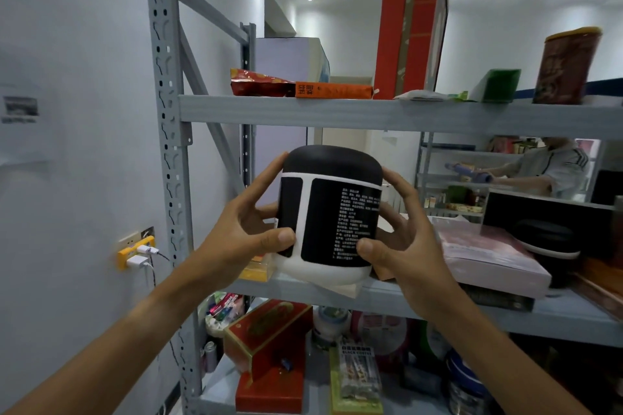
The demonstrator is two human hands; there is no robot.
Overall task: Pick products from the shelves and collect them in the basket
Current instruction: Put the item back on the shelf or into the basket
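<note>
A black and white jar point(328, 212) with a rounded black lid and a printed label is held up in front of the middle shelf point(438, 305). My left hand point(249, 226) grips its left side, thumb across the label. My right hand point(401, 239) grips its right side, thumb on the front. The jar tilts a little and sits above the shelf's front edge. No basket is in view.
The grey metal rack point(168, 145) holds snack packs and a tall red box point(413, 20) on the top shelf, a pink flat box point(488, 256) and another black jar point(546, 242) to the right, red boxes and tins below. Another person point(546, 168) stands behind the rack.
</note>
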